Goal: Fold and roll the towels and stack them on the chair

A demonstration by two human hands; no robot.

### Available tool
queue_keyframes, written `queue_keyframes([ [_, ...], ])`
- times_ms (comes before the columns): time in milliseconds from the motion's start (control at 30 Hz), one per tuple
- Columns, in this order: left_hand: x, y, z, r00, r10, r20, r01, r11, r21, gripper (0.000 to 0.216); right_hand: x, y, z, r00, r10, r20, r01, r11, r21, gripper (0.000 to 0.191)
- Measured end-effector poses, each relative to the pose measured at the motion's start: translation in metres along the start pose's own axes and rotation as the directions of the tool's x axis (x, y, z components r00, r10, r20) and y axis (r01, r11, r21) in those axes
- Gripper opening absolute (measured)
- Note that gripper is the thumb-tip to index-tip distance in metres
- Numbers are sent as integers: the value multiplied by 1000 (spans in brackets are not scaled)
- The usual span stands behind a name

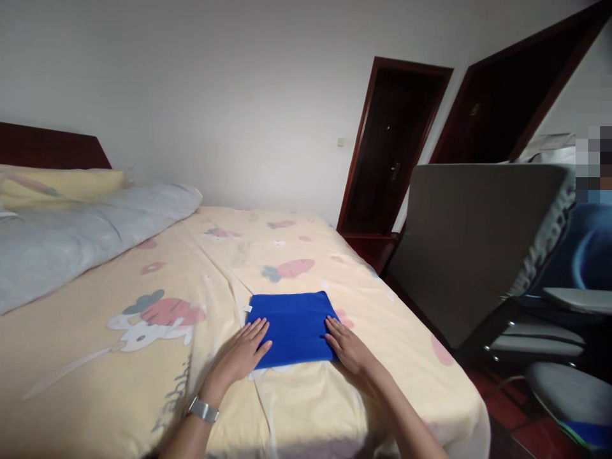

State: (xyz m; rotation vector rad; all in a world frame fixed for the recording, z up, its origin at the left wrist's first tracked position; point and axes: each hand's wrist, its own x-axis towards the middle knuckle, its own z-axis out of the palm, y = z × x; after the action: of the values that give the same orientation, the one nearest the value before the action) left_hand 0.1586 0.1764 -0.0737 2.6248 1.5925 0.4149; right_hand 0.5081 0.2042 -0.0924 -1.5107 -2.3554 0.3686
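Observation:
A blue cloth point(296, 325), roughly rectangular with a small white tag at its far left corner, lies flat on the bed. My left hand point(247, 349) rests palm down on its left edge, fingers stretched out and thumb apart. On the right edge lies my right hand point(348, 344), also palm down with fingers extended. Neither hand grips the cloth. A silver watch or bracelet point(203, 410) is on my left wrist.
The bed sheet point(239, 255) is pale yellow with carrot and rabbit prints. A grey-white rolled quilt point(105, 220) and a yellow pillow point(62, 185) lie at the left. To the right stand a large grey panel point(468, 236) and a chair seat point(568, 389). A person is partly visible at the far right.

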Motion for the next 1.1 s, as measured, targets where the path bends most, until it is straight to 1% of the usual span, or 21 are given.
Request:
queue_keyframes([
  [67,0,15,-4,992,36,-122,-33,999,30,54,1,-11,-13,1000,-21,-11,21,1000,-17,58],
  [133,-1,36,-7,971,111,-210,-102,993,53,49,8,-28,-26,995,-92,-41,91,996,-21,58],
  [167,-1,48,-7,962,159,-223,-149,987,61,46,14,-39,-31,988,-151,-46,150,989,-10,58],
  [233,-1,67,-4,950,247,-193,-239,969,64,44,32,-63,-37,953,-301,-14,302,953,41,56],
  [300,-2,79,2,950,275,-149,-270,961,53,44,56,-86,-32,888,-456,59,446,885,132,53],
  [367,-2,82,10,960,253,-122,-250,967,38,45,84,-103,-19,812,-565,150,527,818,230,52],
  [433,0,79,18,965,237,-110,-236,971,23,45,111,-110,1,762,-602,240,541,795,274,51],
  [467,1,76,21,965,239,-106,-238,971,19,46,125,-110,11,754,-597,273,538,800,264,51],
  [533,5,72,26,962,256,-94,-256,967,17,46,149,-106,31,768,-570,291,536,822,194,52],
  [633,9,69,30,954,285,-92,-284,959,22,45,181,-99,52,812,-535,234,535,842,73,56],
  [700,9,69,32,949,285,-137,-284,958,29,43,199,-99,59,839,-504,204,511,859,20,57],
  [767,9,69,36,942,280,-183,-279,960,32,41,213,-107,61,872,-458,176,467,884,-12,57],
  [833,8,68,40,941,277,-195,-276,961,33,38,216,-121,58,904,-407,131,414,910,-28,57],
  [900,8,67,44,945,270,-184,-269,963,32,36,205,-136,50,915,-396,77,399,916,-33,56],
  [933,9,67,45,951,260,-170,-259,966,27,36,193,-142,44,901,-431,56,433,901,-22,55],
  [967,9,66,45,958,249,-145,-250,968,15,38,178,-145,37,870,-491,44,492,871,0,54],
  [1033,10,66,43,971,227,-78,-230,973,-23,44,143,-139,23,787,-615,44,612,788,70,52],
  [1067,10,66,41,974,219,-49,-222,974,-44,48,126,-128,17,769,-637,58,629,770,109,51],
  [1100,10,66,38,975,219,-31,-221,973,-63,50,111,-112,12,787,-612,82,599,789,138,51],
])
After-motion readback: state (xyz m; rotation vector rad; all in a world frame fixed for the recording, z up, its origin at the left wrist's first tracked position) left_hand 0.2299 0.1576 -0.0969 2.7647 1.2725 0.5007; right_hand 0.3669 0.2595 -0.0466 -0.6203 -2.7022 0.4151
